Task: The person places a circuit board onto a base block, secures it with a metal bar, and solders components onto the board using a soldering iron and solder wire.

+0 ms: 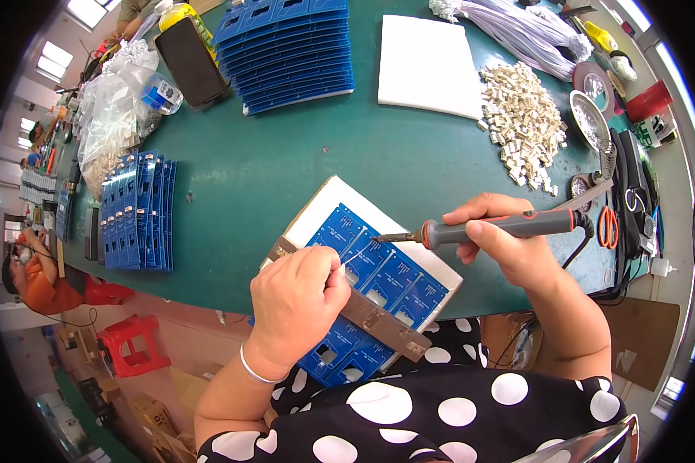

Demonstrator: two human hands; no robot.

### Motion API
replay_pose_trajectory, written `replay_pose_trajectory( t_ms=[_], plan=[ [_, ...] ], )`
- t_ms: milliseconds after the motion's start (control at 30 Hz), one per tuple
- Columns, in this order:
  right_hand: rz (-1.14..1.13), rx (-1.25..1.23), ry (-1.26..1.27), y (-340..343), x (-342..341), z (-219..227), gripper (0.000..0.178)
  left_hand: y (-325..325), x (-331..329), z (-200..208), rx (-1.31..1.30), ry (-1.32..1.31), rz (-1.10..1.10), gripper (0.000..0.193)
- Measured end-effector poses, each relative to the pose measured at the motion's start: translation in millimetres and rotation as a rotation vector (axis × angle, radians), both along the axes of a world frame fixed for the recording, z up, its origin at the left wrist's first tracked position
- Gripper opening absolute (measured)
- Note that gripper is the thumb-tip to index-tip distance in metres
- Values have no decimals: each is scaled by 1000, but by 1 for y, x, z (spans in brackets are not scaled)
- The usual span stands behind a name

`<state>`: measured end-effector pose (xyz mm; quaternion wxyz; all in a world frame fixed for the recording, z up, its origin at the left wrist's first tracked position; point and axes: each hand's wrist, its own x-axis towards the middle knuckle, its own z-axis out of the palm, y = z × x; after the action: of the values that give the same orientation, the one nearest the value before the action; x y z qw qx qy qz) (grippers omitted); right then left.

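My right hand [517,258] is wrapped round the grey handle of a soldering iron [510,225]. Its tip points left and meets the upper part of a blue circuit board panel [398,279]. Pinched in my closed left hand [297,297] is a thin solder wire [356,255], which runs up toward the iron's tip. The panel lies tilted on a white pad [316,212] at the table's near edge, overhanging toward my lap. Across the panel lies a brown metal bar [386,324], with my left hand over its left part.
Blue circuit boards stand in a tall stack [286,58] and a smaller group [139,212]. At the right are a white foam sheet [427,65], a heap of small white connectors [521,123], white cables [517,27] and orange-handled scissors [608,228]. A dark phone [191,62] leans at the left.
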<state>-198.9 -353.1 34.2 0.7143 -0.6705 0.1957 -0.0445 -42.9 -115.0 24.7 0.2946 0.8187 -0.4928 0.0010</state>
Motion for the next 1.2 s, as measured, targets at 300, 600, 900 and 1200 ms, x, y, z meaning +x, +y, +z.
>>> replay_pose_trajectory(
  t_ms=[300,600,900,1200],
  plan=[
    [-9,10,-5,3,-2,0,25,-3,-2,-3,17,-17,-35,18],
    [-17,-179,-34,14,-11,3,27,-4,-3,-4,47,-33,-42,12],
    [-46,-336,-95,24,-19,0,30,-9,2,-3,57,-56,-109,11],
    [-55,-377,-110,26,-24,0,28,-15,2,0,105,-85,-138,8]
  ],
)
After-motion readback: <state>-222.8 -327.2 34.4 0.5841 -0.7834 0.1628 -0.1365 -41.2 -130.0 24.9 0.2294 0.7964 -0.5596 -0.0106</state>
